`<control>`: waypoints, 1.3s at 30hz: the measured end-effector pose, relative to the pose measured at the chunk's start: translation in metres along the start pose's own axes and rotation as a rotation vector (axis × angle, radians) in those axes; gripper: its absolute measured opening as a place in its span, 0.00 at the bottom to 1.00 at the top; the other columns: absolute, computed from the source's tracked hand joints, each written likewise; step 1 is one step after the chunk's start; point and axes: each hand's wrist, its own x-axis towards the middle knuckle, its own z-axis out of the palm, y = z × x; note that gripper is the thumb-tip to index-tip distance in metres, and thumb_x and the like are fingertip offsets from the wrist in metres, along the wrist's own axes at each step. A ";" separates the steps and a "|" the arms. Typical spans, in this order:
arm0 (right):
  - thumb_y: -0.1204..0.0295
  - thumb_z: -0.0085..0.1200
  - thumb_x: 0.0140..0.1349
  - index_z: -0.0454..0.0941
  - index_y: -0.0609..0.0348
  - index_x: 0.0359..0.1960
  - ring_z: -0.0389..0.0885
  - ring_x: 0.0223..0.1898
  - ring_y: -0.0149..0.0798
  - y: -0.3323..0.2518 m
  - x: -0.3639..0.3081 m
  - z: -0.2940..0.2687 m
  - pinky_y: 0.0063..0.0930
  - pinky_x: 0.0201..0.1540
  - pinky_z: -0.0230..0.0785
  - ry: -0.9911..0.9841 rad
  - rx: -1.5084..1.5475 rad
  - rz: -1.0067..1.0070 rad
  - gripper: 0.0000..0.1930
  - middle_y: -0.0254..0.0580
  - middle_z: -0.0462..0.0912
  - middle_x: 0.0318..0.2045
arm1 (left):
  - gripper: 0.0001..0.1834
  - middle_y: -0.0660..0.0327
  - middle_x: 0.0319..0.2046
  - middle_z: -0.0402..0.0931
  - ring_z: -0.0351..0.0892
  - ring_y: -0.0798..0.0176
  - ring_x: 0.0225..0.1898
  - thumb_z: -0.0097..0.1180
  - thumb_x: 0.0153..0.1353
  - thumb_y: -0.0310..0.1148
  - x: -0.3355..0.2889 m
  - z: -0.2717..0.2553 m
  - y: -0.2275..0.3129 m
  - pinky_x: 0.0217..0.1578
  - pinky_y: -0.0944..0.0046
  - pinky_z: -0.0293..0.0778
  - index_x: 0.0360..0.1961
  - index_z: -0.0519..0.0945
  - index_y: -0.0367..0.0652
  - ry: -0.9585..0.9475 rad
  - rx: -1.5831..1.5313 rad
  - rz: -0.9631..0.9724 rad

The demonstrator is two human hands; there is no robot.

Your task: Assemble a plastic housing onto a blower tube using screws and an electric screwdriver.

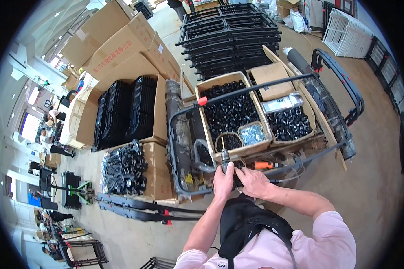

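"What's in the hands?"

"The left hand (222,180) has its fingers wrapped around a dark power driver with a silver metal chuck (225,155). The right hand (253,182) is beside it; how far its fingers are closed, I can't tell."

"And the driver?"

"Near the open tan cardboard box (259,146) of glossy black parts, bit pointing away."

The black tubular frame (274,83) crosses over the open carton (259,146) of black parts; straight above the silver screws (252,133), the way down lies clear.
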 end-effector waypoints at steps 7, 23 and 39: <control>0.64 0.73 0.48 0.72 0.65 0.64 0.86 0.37 0.56 -0.042 -0.119 0.048 0.46 0.41 0.81 -0.013 0.088 -0.149 0.40 0.54 0.80 0.40 | 0.23 0.48 0.33 0.80 0.79 0.53 0.35 0.64 0.71 0.49 -0.150 -0.002 -0.086 0.41 0.50 0.76 0.43 0.77 0.35 0.148 -0.008 0.081; 0.61 0.73 0.53 0.69 0.63 0.64 0.87 0.46 0.60 -0.062 -0.135 0.143 0.51 0.48 0.82 -0.206 0.080 0.006 0.39 0.57 0.83 0.45 | 0.26 0.56 0.33 0.81 0.77 0.61 0.36 0.61 0.73 0.53 -0.156 -0.020 -0.165 0.42 0.54 0.75 0.40 0.81 0.35 0.152 -0.051 -0.125; 0.64 0.70 0.53 0.69 0.64 0.63 0.86 0.48 0.61 -0.078 -0.126 0.155 0.52 0.51 0.81 -0.203 0.096 0.036 0.37 0.57 0.83 0.46 | 0.28 0.49 0.34 0.82 0.80 0.54 0.37 0.59 0.73 0.55 -0.153 -0.044 -0.163 0.43 0.50 0.76 0.40 0.79 0.34 0.103 0.019 -0.110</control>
